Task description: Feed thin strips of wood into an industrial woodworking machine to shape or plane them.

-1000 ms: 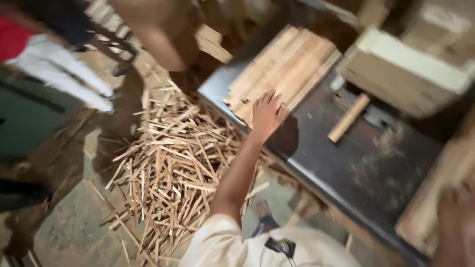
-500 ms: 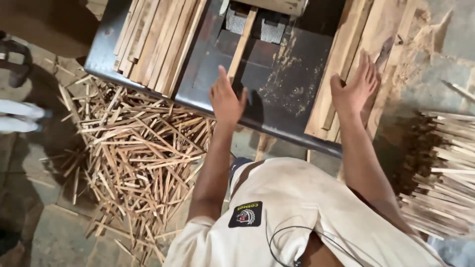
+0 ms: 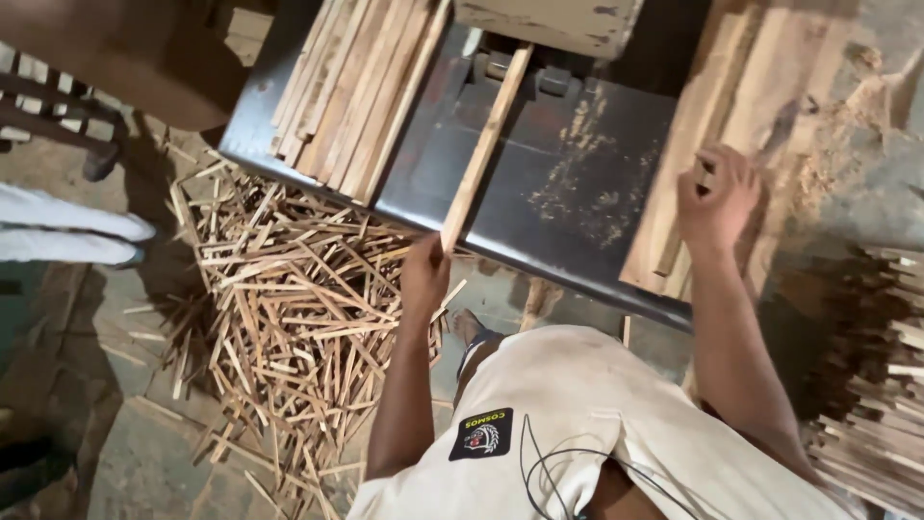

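My left hand [image 3: 424, 276] grips the near end of a long narrow wooden strip [image 3: 486, 144] that lies across the dark metal saw table [image 3: 587, 183] and runs up toward the pale machine housing [image 3: 549, 21]. My right hand [image 3: 717, 200] rests with curled fingers on a stack of wooden boards [image 3: 731, 125] at the table's right side and seems to pinch a thin piece there. A bundle of cut slats [image 3: 356, 87] lies on the table's left part.
A large heap of thin wooden offcuts [image 3: 289, 308] covers the floor to the left. More stacked strips [image 3: 881, 404] sit at the right. Another person's legs [image 3: 67, 236] stand at the far left. Sawdust lies on the table.
My left hand has come off the table top and pulled back to its near edge, now holding the long strip's end. My right hand has curled on the boards at right.
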